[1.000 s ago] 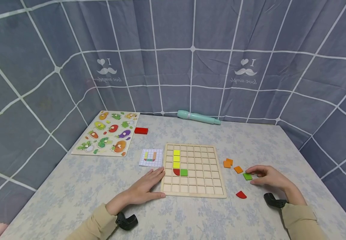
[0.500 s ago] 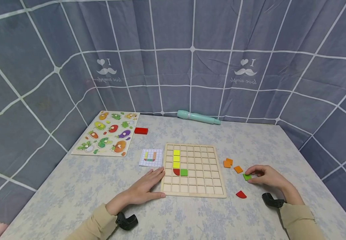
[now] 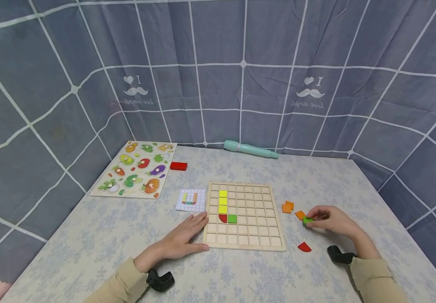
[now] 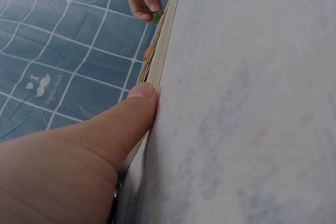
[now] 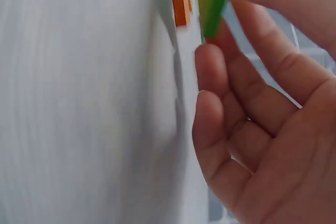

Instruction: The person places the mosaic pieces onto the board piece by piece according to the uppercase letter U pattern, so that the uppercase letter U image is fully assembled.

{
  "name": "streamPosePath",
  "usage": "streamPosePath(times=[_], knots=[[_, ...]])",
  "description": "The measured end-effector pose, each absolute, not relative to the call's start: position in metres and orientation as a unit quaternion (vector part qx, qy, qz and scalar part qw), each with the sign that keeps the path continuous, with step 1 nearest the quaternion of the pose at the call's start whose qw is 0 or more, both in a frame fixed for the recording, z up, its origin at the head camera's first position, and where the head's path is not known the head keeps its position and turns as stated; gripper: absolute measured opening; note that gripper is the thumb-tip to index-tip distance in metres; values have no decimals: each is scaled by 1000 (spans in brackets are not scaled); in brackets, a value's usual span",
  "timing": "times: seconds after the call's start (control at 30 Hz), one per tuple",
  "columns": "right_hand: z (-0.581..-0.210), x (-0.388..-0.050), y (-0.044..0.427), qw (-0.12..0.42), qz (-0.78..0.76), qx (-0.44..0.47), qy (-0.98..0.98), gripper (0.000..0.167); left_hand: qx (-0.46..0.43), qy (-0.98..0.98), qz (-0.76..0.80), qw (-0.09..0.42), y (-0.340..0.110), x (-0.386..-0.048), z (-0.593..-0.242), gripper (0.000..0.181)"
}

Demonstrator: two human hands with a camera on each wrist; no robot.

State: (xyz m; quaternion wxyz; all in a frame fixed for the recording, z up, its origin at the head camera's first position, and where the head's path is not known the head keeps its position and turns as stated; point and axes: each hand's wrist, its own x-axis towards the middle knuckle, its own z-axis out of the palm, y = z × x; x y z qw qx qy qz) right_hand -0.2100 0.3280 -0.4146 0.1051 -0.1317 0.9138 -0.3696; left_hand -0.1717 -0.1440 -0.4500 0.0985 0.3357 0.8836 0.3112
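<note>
Green and small, a square tile (image 3: 307, 221) sits at the nine o'clock end of the right hand (image 3: 333, 219), pinched between thumb and fingertip; that grip is closed down to the tile itself. Orange tiles (image 3: 287, 206) lie at ten o'clock from it and a red wedge (image 3: 304, 247) at six, all on the counter (image 3: 240, 273). Between eight and nine o'clock of the gridded board (image 3: 253, 230), the left hand (image 3: 181, 237) lies with fingers extended, gripping nothing. From the right wrist, the tile shows tilted, blurred, with the palm and lower curled fingers that the head view hides. The left wrist view shows the thumb against the board's side edge.
</note>
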Motion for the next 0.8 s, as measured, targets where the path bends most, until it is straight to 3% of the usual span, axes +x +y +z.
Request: streamPosePath(times=[0.33, 0.8], knots=[[-392, -221, 263, 109, -397, -217, 885, 24, 335, 886, 307, 96, -145, -172, -451, 83], [-407, -235, 180, 126, -406, -299, 855, 20, 346, 882, 308, 87, -146, -171, -453, 82]])
